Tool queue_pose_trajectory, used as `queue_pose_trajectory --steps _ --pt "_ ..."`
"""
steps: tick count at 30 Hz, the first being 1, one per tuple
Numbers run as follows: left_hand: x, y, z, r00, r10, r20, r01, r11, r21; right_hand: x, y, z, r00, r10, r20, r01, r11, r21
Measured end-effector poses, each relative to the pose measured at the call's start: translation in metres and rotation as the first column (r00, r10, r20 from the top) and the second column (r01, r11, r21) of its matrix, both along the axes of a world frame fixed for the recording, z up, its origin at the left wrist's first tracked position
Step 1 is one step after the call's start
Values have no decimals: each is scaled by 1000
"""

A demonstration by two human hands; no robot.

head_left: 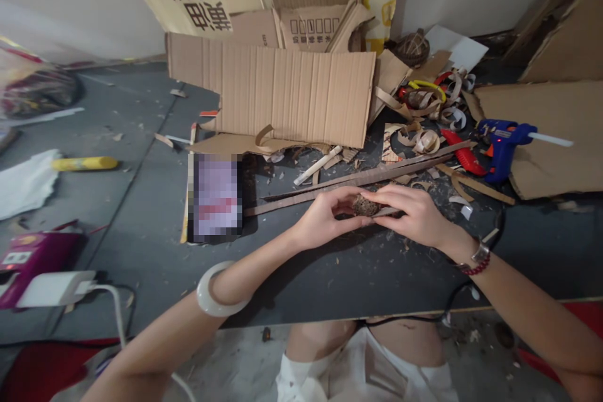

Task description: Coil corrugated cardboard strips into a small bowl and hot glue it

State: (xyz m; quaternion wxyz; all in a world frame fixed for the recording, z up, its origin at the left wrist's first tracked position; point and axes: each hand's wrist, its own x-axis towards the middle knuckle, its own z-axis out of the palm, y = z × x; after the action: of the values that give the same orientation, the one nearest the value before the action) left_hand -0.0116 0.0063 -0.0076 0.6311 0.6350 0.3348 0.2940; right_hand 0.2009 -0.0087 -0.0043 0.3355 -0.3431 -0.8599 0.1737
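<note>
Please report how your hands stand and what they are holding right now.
Left hand and right hand both pinching a small rough brown piece, material unclear. Long brown strips just beyond the hands, nothing blocking.

Glue gun [504, 149] (right) beside cardboard [556, 138]; shavings [419, 141] left
</note>
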Motion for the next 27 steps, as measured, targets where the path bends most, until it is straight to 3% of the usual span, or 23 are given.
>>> queue_pose_trajectory --steps 12,20,27 --pt "1 -1 1 998 -27 -57 23 998 -59 -8 -7 -4 1000 -15 21 15 1000 8" --pt "0 1 5 996 -18 -90 17 1000 -15 -2 -3 2 994 41 99 -27 989 -144" --pt "-1 0 2 998 -56 -26 53 993 -107 0 -1 2 997 70 23 -66 990 -122"
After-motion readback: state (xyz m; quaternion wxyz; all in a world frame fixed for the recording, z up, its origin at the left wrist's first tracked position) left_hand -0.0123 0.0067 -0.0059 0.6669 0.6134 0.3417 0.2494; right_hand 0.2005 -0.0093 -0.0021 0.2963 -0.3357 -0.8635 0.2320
